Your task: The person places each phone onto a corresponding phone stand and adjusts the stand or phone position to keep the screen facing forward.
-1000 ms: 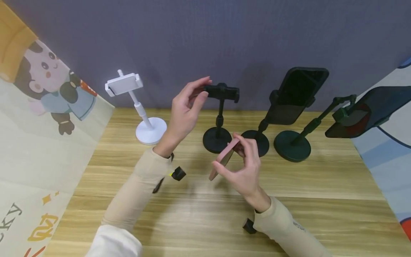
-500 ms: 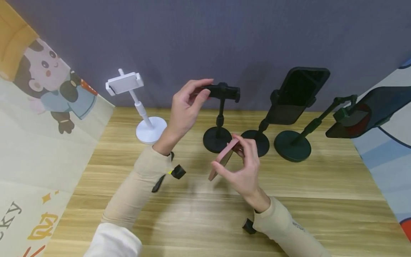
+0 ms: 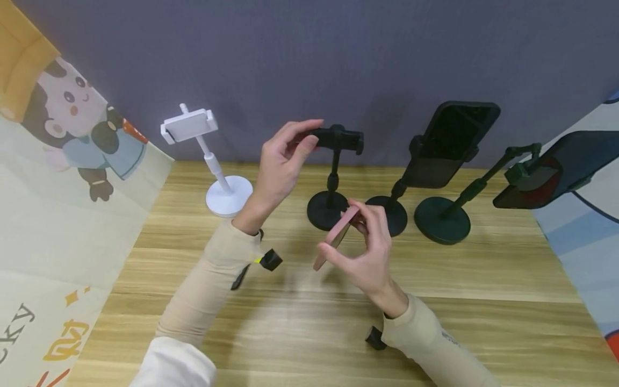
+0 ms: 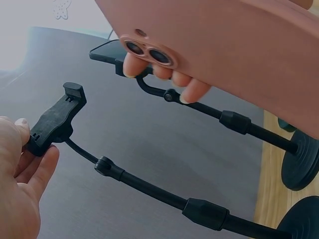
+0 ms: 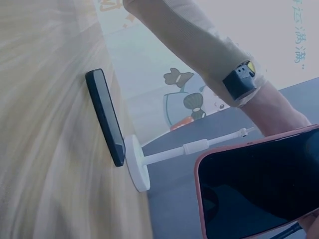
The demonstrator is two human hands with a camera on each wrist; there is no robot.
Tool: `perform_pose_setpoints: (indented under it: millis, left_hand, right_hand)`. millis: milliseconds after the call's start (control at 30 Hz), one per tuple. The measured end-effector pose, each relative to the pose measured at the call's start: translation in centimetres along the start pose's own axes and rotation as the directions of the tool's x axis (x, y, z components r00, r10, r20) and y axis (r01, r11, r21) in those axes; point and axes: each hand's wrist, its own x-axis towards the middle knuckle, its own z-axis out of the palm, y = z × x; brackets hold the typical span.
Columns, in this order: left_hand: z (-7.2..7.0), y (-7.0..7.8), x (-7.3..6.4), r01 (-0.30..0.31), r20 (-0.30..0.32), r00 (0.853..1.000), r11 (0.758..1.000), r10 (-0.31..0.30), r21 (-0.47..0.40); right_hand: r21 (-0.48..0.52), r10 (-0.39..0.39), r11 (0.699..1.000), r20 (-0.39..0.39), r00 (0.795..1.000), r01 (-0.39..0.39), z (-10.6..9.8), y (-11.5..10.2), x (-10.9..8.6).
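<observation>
Above the tabletop [image 3: 300,349], the right hand [image 3: 369,255] pinches a pink phone [image 3: 340,226] by its edges; the left hand [image 3: 280,166] pinches one end of the clamp [image 3: 340,139] on a black stand [image 3: 327,212]. The patterned panel [image 3: 53,236] shows "cky", partly cut off. Only the left wrist view shows the phone's twin lenses [image 4: 148,53]; the right wrist view shows its dark screen [image 5: 259,186] and characters [image 5: 299,40] reading "运满满".

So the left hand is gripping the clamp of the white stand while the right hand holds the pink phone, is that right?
Not quite: the left hand is gripping the clamp of a black stand, not the white stand, as the head view shows. The right hand does hold the pink phone.
</observation>
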Motion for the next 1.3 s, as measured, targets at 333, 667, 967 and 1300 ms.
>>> perform_pose_setpoints:
  millis: [333,667,967,1300]
  left_hand:
    - [0.1,0.0,-0.1,0.019,0.0,1.0,1.0,-0.019,-0.013]
    - [0.1,-0.1,-0.2,0.02,0.0,1.0,1.0,-0.02,-0.011]
    - [0.1,0.0,-0.3,0.003,0.013,1.0,1.0,-0.003,-0.004]
    - [0.2,-0.1,-0.4,-0.023,0.008,1.0,1.0,0.023,-0.02]
  right_hand:
    - [0.029,-0.031,0.999,0.002,1.0,0.031,-0.6,-1.3,3.3]
    - [0.049,-0.1,0.994,0.045,0.994,0.098,-1.1,-2.6,6.4]
    - [0.026,-0.108,0.994,0.018,0.994,0.108,-1.3,-3.4,8.5]
    - [0.005,-0.138,0.99,0.007,0.99,0.138,-1.3,-3.7,10.4]
